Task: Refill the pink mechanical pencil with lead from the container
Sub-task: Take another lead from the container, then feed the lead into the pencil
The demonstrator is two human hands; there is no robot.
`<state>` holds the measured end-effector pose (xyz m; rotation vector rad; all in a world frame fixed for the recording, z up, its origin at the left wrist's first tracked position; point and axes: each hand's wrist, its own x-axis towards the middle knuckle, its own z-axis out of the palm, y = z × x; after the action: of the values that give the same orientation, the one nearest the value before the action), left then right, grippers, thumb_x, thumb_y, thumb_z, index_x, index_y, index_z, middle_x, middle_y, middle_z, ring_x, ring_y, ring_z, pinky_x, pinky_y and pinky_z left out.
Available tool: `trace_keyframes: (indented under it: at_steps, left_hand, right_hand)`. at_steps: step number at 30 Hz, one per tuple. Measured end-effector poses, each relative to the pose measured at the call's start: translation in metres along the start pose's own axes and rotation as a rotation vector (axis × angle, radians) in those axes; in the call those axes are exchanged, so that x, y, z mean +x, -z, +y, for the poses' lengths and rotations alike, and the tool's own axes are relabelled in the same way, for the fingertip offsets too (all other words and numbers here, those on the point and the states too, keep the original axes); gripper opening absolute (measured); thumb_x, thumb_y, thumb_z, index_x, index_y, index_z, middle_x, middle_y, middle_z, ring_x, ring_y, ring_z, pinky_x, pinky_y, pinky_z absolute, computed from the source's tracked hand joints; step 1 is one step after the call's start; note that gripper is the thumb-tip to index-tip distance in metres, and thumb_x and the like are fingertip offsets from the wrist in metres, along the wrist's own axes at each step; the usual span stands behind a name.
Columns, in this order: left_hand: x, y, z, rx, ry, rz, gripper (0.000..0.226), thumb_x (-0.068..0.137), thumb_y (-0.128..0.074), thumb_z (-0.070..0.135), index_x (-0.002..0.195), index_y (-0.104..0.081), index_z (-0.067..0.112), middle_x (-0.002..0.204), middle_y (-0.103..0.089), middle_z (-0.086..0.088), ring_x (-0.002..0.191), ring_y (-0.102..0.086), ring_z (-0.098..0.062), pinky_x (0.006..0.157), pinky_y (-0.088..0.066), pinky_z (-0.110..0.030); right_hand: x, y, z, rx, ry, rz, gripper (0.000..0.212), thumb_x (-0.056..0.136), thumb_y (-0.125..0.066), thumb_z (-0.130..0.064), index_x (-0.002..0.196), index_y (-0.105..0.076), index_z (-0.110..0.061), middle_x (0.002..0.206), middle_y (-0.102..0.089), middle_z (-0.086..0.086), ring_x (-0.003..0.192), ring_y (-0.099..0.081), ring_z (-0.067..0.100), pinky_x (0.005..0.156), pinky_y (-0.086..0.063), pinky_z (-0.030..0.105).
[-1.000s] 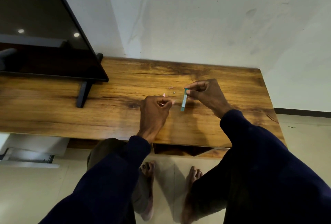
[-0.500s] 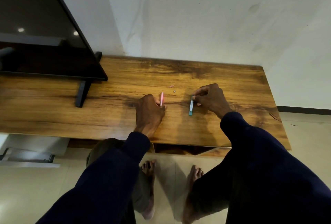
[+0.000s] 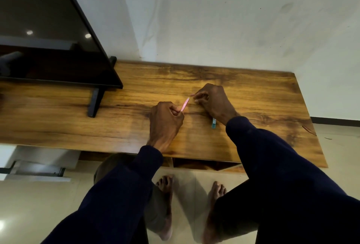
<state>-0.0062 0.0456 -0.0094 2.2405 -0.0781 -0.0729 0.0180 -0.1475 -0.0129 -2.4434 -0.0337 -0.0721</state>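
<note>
Lead container (image 3: 213, 123) now lies released on the worktop (image 3: 263, 107); my right hand (image 3: 213, 100) pinches something small near the pink pencil (image 3: 185, 104), left hand (image 3: 165, 122) clamped on it. Closing up likely.

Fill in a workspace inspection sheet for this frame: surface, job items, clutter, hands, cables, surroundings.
Surface: wooden table, dark grain patches.
Job's things: pink mechanical pencil tilted up in the left hand's fist; teal lead container lying on the table beside the right wrist, not held.
Clutter: nothing seen.
Hands: left hand closed on the pencil; right hand pinching something small and pinkish near the pencil's upper end, too blurred to identify.
Cables: nothing seen.
Surroundings: TV on stand at left, white wall, tiled floor.
</note>
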Motion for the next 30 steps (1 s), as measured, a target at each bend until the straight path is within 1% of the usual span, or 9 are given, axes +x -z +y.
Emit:
trace_keyframes:
  at_steps: [2, 6, 10, 13, 16, 18, 20, 23, 30]
  left_hand:
    - [0.001, 0.005, -0.001, -0.019, -0.018, 0.008, 0.008, 0.087, -0.081, 0.015, 0.094, -0.079, 0.013, 0.085, -0.075, 0.003, 0.075, -0.07, -0.002, 0.068, -0.059, -0.017]
    - [-0.001, 0.009, 0.0, -0.058, -0.028, 0.004, 0.013, 0.088, -0.081, 0.014, 0.1, -0.079, 0.011, 0.091, -0.076, 0.002, 0.079, -0.071, -0.002, 0.067, -0.055, -0.007]
    - [-0.005, 0.01, 0.003, -0.144, -0.016, -0.002, 0.013, 0.088, -0.081, 0.011, 0.101, -0.078, 0.01, 0.091, -0.077, 0.001, 0.078, -0.072, 0.001, 0.068, -0.058, -0.009]
    - [-0.008, 0.012, 0.005, -0.18, -0.018, -0.007, 0.014, 0.087, -0.083, 0.013, 0.1, -0.078, 0.012, 0.089, -0.076, 0.004, 0.079, -0.072, 0.001, 0.067, -0.057, -0.008]
    - [-0.011, 0.013, 0.007, -0.203, -0.024, -0.007, 0.014, 0.086, -0.084, 0.013, 0.098, -0.078, 0.015, 0.088, -0.075, 0.008, 0.077, -0.073, 0.0, 0.068, -0.057, -0.009]
    - [-0.011, 0.013, 0.008, -0.238, -0.019, -0.002, 0.014, 0.084, -0.085, 0.015, 0.095, -0.078, 0.017, 0.084, -0.075, 0.01, 0.077, -0.074, 0.001, 0.065, -0.059, -0.012]
    - [-0.011, 0.013, 0.01, -0.251, -0.017, 0.002, 0.014, 0.083, -0.086, 0.017, 0.094, -0.079, 0.018, 0.082, -0.076, 0.01, 0.074, -0.074, 0.002, 0.064, -0.061, -0.016]
    - [-0.012, 0.012, 0.013, -0.258, -0.047, 0.006, 0.015, 0.082, -0.087, 0.017, 0.094, -0.078, 0.021, 0.081, -0.073, 0.015, 0.077, -0.073, 0.006, 0.066, -0.058, -0.01]
    - [-0.015, 0.013, 0.021, -0.278, -0.08, -0.01, 0.022, 0.083, -0.085, 0.013, 0.096, -0.075, 0.028, 0.08, -0.068, 0.022, 0.081, -0.069, 0.016, 0.069, -0.054, -0.003]
  right_hand:
    - [0.001, -0.003, 0.002, 0.01, 0.006, 0.017, 0.01, 0.092, -0.073, -0.002, 0.101, -0.078, -0.004, 0.109, -0.077, 0.011, 0.106, -0.074, 0.015, 0.086, -0.059, 0.021]
    - [0.005, -0.007, 0.004, -0.086, 0.049, 0.023, 0.011, 0.094, -0.071, -0.005, 0.103, -0.078, -0.007, 0.109, -0.073, 0.008, 0.099, -0.069, 0.012, 0.08, -0.052, 0.014]
    - [0.003, -0.012, 0.003, -0.229, 0.052, -0.017, 0.009, 0.099, -0.064, -0.006, 0.101, -0.073, -0.007, 0.111, -0.068, 0.009, 0.1, -0.064, 0.02, 0.083, -0.056, 0.031]
    - [-0.002, -0.007, -0.002, 0.06, -0.127, 0.036, 0.007, 0.099, -0.066, -0.008, 0.096, -0.073, -0.009, 0.106, -0.074, 0.001, 0.087, -0.065, 0.004, 0.081, -0.055, 0.018]
    - [-0.01, 0.008, -0.012, 0.464, -0.218, 0.077, 0.009, 0.096, -0.071, -0.008, 0.103, -0.076, -0.004, 0.09, -0.077, 0.007, 0.073, -0.068, 0.009, 0.072, -0.06, 0.025]
    - [-0.017, 0.02, -0.019, 0.627, -0.197, 0.066, 0.016, 0.097, -0.069, -0.005, 0.11, -0.076, 0.001, 0.086, -0.077, 0.006, 0.072, -0.069, 0.008, 0.069, -0.059, 0.02]
    - [-0.02, 0.03, -0.023, 0.707, -0.172, 0.043, 0.017, 0.097, -0.068, -0.003, 0.11, -0.075, 0.004, 0.085, -0.077, 0.006, 0.072, -0.07, 0.01, 0.072, -0.06, 0.02]
    - [-0.022, 0.037, -0.026, 0.782, -0.179, 0.012, 0.016, 0.096, -0.07, -0.003, 0.108, -0.075, 0.006, 0.084, -0.077, 0.006, 0.073, -0.072, 0.013, 0.074, -0.061, 0.022]
    - [-0.025, 0.039, -0.025, 0.955, -0.213, -0.002, 0.009, 0.089, -0.077, -0.006, 0.098, -0.077, -0.003, 0.087, -0.078, 0.012, 0.077, -0.072, 0.02, 0.074, -0.062, 0.028]
